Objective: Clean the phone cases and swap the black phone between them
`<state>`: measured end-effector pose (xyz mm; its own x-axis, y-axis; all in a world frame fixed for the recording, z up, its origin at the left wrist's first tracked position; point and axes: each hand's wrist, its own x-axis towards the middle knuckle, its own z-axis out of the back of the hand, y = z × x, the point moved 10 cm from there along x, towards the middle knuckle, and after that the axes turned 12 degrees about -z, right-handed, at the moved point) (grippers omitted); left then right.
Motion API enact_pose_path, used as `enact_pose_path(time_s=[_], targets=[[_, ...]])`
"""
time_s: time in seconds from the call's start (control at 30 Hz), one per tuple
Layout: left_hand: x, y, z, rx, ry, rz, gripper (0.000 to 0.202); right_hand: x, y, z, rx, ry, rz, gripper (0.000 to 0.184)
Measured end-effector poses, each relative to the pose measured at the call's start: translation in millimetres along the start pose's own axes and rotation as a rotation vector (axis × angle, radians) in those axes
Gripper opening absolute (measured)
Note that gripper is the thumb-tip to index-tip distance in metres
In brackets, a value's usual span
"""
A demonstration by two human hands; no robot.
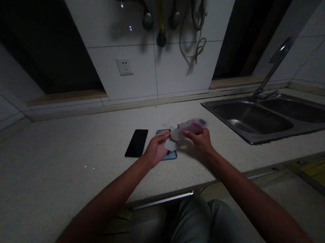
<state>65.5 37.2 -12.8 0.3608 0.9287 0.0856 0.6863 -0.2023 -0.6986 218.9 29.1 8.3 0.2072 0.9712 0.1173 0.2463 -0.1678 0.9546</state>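
A translucent plastic bag (189,129) with a red strip near one end is between my hands, above the counter. My right hand (202,138) is closed on the bag close to the red strip. At the bag's other end, my left hand (156,148) pinches a pale, flat, card-like piece (171,144); whether that piece is inside the bag or beside it I cannot tell. Under my left hand lies a blue phone case (170,156), partly hidden. A black smartphone (136,143) rests screen up on the counter, left of my left hand.
The speckled pale countertop (97,140) runs along a tiled wall. A steel double sink (250,118) with a tall faucet (272,69) is set in on the right. A wall socket (124,66) and hanging hoses (191,9) are behind. A drawer handle (163,201) lines the front edge.
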Motion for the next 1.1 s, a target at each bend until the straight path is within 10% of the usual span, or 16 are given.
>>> enact_pose_path(time_s=[0.53,0.83,1.1], targets=[[-1.1,-1.4,21.1,-0.044,-0.181,0.035,0.027,16.4,-2.5,37.0,0.295,-0.227,-0.027,0.037],[5.1,-17.1,21.9,0.039,-0.076,0.035,0.031,-3.5,32.5,62.7,-0.342,-0.522,0.296,0.049],[11.3,-25.5,32.5,0.157,-0.117,-0.053,0.03,6.4,18.6,77.7,-0.523,-0.578,0.186,0.04]])
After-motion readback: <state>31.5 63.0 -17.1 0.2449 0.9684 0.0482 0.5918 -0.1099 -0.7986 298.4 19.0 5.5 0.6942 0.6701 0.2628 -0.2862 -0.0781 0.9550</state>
